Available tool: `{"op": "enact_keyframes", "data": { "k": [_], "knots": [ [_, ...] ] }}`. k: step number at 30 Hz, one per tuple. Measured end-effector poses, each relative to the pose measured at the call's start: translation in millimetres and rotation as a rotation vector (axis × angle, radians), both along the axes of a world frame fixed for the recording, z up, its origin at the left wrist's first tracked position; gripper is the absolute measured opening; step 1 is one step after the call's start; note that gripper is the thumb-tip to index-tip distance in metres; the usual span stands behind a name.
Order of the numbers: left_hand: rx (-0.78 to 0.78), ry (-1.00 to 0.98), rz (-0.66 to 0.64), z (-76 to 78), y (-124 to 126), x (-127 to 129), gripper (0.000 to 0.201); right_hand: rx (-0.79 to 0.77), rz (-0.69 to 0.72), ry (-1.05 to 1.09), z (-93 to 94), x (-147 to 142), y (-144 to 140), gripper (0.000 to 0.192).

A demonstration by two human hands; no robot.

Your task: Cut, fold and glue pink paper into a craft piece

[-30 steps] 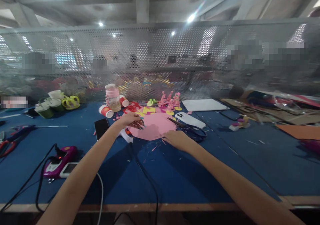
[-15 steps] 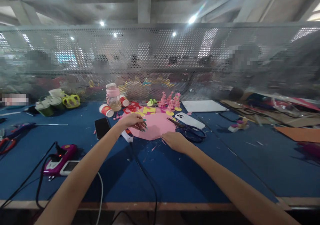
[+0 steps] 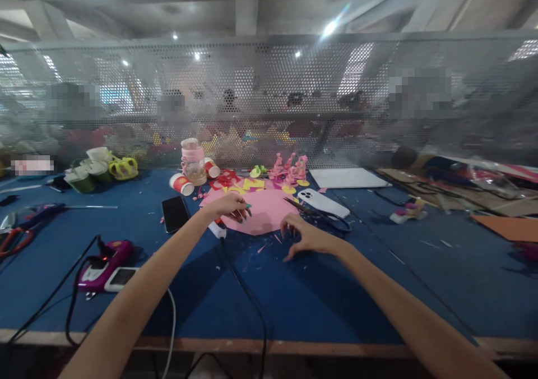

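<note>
My left hand (image 3: 231, 206) hovers over the left part of a large pink paper sheet (image 3: 264, 211), its fingers bent downward and drawn together; anything pinched between them is too small to make out. Beneath that wrist lies a white device (image 3: 217, 229) with a black cord, partly hidden. My right hand (image 3: 303, 236) is at the sheet's right front edge, fingers and thumb spread apart with nothing in them. Just beyond it rest dark-handled scissors (image 3: 323, 216), beside a white phone (image 3: 323, 202).
A black phone (image 3: 175, 215), paper cups (image 3: 181, 184) and a pink-topped jar (image 3: 193, 160) stand left of the sheet. Pink figures (image 3: 290, 169) sit behind it. A purple power strip (image 3: 105, 266) with cables lies front left. A perforated screen (image 3: 260, 82) closes off the back.
My right hand has lifted from the pink sheet's edge and opened, thumb and fingers spreading. The left hand stays over the sheet, with little movement. The view has shifted slightly.
</note>
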State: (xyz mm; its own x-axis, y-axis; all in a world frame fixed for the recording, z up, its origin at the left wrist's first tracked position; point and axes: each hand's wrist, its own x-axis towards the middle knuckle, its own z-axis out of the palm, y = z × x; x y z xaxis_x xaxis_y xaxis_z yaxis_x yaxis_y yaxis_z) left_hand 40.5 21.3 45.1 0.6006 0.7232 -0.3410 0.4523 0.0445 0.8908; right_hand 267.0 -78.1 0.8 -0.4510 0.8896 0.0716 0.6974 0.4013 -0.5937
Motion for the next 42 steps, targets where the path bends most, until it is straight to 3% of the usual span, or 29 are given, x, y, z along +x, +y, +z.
{"op": "enact_keyframes", "data": {
  "k": [3, 7, 13, 18, 21, 26, 32, 38, 42],
  "knots": [
    [0.015, 0.020, -0.006, 0.3, 0, -1, 0.018, -0.031, 0.050, 0.077, -7.4, 1, 1, 0.041],
    [0.030, 0.033, -0.037, 0.9, 0, -2, 0.018, -0.014, 0.013, 0.060, -14.3, -2, 3, 0.027],
    [0.052, 0.062, 0.019, 5.4, -3, -1, 0.015, 0.122, -0.025, 0.032, -20.4, -6, 6, 0.023],
    [0.058, -0.022, 0.065, 4.9, -3, 2, 0.015, 0.144, -0.168, 0.154, -26.7, -6, 12, 0.025],
    [0.059, -0.068, 0.072, 0.8, -7, 8, 0.018, 0.275, -0.222, 0.222, -23.8, -12, 10, 0.024],
    [0.010, -0.032, -0.068, -8.2, -22, 20, 0.021, 0.448, -0.161, 0.147, -19.0, -30, 0, 0.019],
    [0.217, 0.137, -0.333, -7.6, -35, 27, 0.021, 0.567, -0.166, 0.041, -19.2, -37, -4, 0.015],
    [0.261, 0.186, -0.377, 0.3, -36, 24, 0.019, 0.567, -0.199, 0.011, -13.3, -33, -5, 0.014],
    [0.210, 0.150, -0.376, -0.8, -34, 22, 0.028, 0.684, -0.190, 0.010, -11.4, -28, -5, 0.020]
  ]
}}
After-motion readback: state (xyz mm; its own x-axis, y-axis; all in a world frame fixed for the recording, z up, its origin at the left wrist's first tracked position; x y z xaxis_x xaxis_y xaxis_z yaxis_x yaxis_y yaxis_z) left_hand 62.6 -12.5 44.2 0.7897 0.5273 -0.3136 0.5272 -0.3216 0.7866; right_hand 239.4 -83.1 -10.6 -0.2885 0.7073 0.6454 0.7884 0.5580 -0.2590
